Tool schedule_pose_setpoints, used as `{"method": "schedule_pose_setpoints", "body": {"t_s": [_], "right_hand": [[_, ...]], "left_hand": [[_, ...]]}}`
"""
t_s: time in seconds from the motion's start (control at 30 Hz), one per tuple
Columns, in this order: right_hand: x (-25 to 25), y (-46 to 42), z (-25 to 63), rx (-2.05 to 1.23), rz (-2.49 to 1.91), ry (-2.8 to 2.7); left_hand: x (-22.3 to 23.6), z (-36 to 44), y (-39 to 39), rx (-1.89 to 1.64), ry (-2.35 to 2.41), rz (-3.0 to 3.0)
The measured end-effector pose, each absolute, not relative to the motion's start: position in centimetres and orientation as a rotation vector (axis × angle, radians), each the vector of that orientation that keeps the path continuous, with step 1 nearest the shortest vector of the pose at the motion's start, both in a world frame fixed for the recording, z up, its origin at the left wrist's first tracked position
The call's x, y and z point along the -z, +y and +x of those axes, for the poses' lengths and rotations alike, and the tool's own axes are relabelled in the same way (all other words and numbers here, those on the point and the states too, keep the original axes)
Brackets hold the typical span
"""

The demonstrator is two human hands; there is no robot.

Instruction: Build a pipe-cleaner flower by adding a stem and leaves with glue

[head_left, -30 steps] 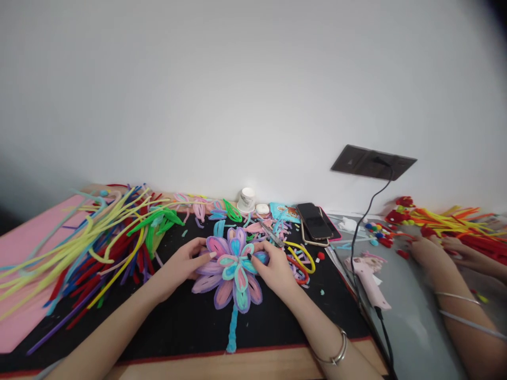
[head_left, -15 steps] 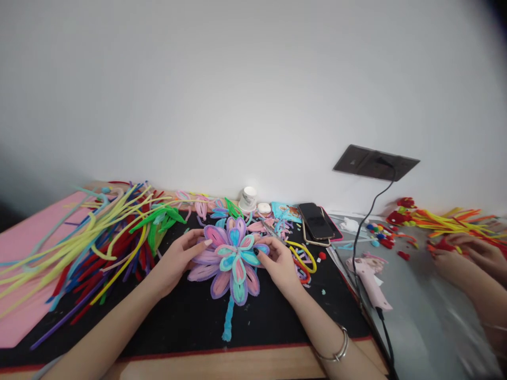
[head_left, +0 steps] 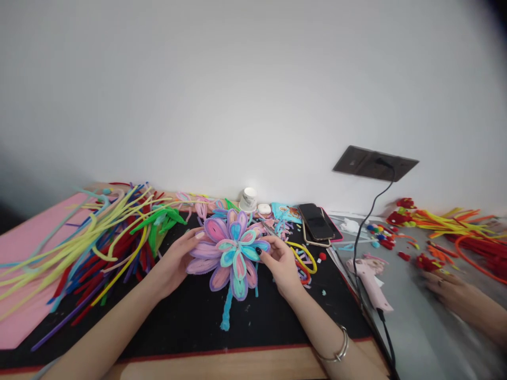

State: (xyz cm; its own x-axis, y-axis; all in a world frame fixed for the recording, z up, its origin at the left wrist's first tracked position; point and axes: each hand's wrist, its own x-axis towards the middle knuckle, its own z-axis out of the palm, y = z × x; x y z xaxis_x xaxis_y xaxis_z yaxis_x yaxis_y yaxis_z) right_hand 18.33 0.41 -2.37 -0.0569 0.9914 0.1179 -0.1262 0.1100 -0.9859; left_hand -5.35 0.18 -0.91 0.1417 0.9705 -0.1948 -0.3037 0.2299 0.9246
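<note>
Between my two hands is a pipe-cleaner flower with layered petals in purple, pink, blue and mint. Its twisted blue stem points down toward the front of the black mat. My left hand grips the outer petals on the left, thumb in front and the other fingers partly hidden behind. On the opposite side, my right hand pinches a purple-blue petal between thumb and fingers.
Loose pipe cleaners heap at left over pink sheets. Behind the flower stand a paper cup and a white case. Phones, a pink glue gun with a cord, and a co-worker's hand are at right.
The flower has risen and shifted slightly left in my hands, its face tilting up. At right, the co-worker's hands have moved, and a red piece now lies on the grey surface.
</note>
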Motion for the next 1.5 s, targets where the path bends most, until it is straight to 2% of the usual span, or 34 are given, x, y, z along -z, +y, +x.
{"method": "schedule_pose_setpoints", "body": {"t_s": [0.47,1.17,1.5], "right_hand": [[2.3,0.2,17.9,-1.251,-0.957,-1.136],[2.8,0.4,17.8,-1.327,-0.808,-1.002],[2.5,0.4,17.9,-1.384,-0.788,-0.898]], "left_hand": [[1.1,-5.5,0.3,-1.01,0.8,0.492],[1.8,-5.1,0.4,-1.026,0.579,0.238],[1.2,-5.1,-0.2,-0.972,0.624,0.227]]}}
